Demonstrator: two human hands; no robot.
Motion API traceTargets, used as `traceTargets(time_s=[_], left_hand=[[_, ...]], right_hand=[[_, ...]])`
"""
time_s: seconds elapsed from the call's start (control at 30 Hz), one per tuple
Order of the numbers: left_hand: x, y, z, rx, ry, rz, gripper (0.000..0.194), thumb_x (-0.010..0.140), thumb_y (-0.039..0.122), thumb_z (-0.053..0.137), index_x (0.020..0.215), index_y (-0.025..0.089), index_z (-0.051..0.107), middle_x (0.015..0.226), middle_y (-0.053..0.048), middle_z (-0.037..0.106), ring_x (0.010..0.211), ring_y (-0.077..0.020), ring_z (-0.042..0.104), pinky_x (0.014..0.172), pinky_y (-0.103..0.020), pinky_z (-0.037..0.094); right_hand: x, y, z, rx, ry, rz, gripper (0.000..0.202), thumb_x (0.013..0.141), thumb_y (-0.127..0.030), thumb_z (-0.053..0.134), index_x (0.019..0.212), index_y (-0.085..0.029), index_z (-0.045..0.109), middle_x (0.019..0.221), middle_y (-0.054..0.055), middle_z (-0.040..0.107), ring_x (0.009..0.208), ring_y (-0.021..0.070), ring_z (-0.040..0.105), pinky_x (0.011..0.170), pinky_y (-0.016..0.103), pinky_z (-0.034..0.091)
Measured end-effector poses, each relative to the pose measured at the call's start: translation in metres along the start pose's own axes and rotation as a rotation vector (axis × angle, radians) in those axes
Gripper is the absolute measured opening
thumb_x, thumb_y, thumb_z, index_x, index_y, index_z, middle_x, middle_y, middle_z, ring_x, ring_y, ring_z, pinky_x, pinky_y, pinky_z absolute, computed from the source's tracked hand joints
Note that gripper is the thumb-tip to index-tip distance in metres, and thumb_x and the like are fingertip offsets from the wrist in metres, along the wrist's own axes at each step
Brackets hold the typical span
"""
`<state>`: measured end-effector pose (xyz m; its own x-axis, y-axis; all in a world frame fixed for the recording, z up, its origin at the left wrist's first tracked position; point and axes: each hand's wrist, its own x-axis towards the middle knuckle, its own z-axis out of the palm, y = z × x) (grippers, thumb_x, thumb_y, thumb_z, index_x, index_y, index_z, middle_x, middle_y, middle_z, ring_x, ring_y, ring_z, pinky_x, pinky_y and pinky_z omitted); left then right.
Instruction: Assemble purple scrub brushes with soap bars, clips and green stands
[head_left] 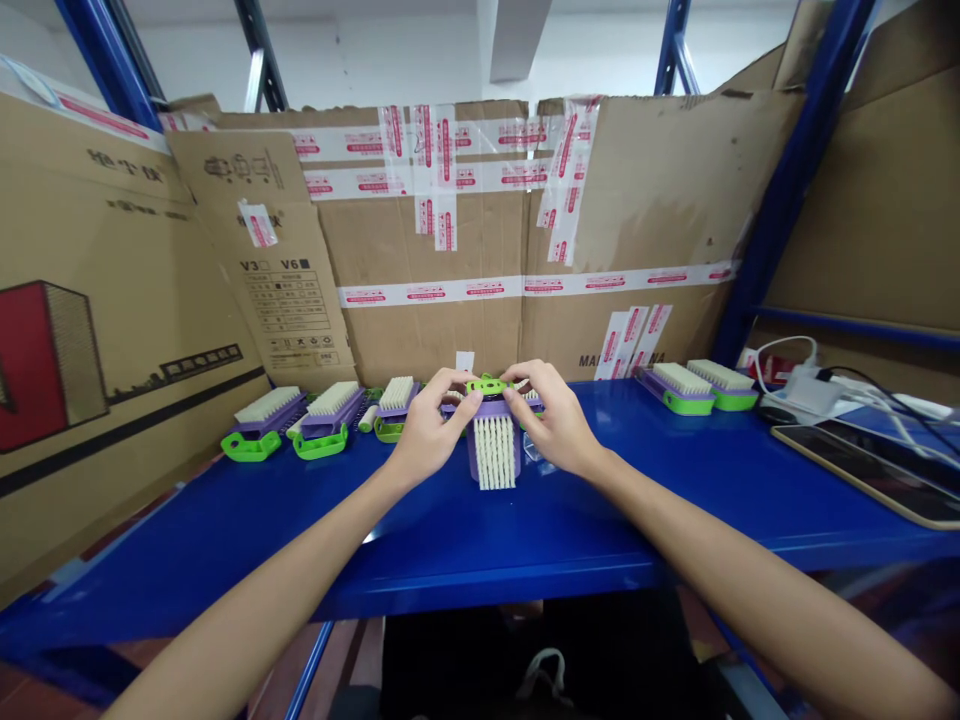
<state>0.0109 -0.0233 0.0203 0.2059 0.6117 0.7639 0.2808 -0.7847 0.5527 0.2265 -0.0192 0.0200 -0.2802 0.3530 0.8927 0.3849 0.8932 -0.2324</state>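
Between my two hands is a purple scrub brush (495,452) with pale bristles, which face me. A bright green part (486,385) sits at its top edge. My left hand (433,422) is closed on the left side of that green part, thumb in front and fingers behind. From the right, my right hand (553,415) pinches the same part in the same way. Whether the green part is fixed to the purple body I cannot tell. Behind my hands lie more brush pieces, mostly covered by the fingers.
Several purple and green brushes (326,415) stand along the back left of the blue shelf (450,550). Two more brushes (679,388) are at the back right. A phone or tablet (862,470) and a white charger with cables (810,395) lie at far right. Cardboard walls (435,330) enclose the shelf.
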Motion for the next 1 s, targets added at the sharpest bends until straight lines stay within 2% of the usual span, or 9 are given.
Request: traceTargets(time_s=[0.2,0.73,1.0], left_hand=[[0.0,-0.002,0.0,0.0,-0.018,0.013,0.023,0.106,0.045,0.064,0.109,0.022,0.069,0.117,-0.006,0.067,0.108,-0.0205,0.068,0.089,-0.033,0.059],[-0.002,-0.006,0.002,-0.079,-0.018,-0.051,0.024,0.107,0.046,0.061,0.11,0.022,0.064,0.112,-0.005,0.068,0.097,-0.0188,0.067,0.085,-0.033,0.054],[-0.003,-0.012,0.001,-0.096,-0.002,-0.055,0.024,0.106,0.046,0.063,0.11,0.023,0.061,0.114,-0.006,0.07,0.104,-0.0204,0.068,0.088,-0.034,0.054]], right_hand=[[0.0,-0.001,-0.001,0.022,-0.004,0.005,0.009,0.109,-0.026,0.055,0.115,-0.025,0.061,0.11,0.007,0.071,0.098,0.0236,0.064,0.089,0.042,0.053],[-0.001,0.007,0.002,0.166,-0.062,0.066,0.012,0.11,-0.03,0.056,0.12,-0.025,0.063,0.116,0.007,0.069,0.1,0.0215,0.066,0.091,0.041,0.055],[0.001,0.012,0.004,0.303,-0.086,0.135,0.013,0.108,-0.029,0.06,0.119,-0.026,0.066,0.117,0.006,0.072,0.107,0.0217,0.069,0.092,0.041,0.058]])
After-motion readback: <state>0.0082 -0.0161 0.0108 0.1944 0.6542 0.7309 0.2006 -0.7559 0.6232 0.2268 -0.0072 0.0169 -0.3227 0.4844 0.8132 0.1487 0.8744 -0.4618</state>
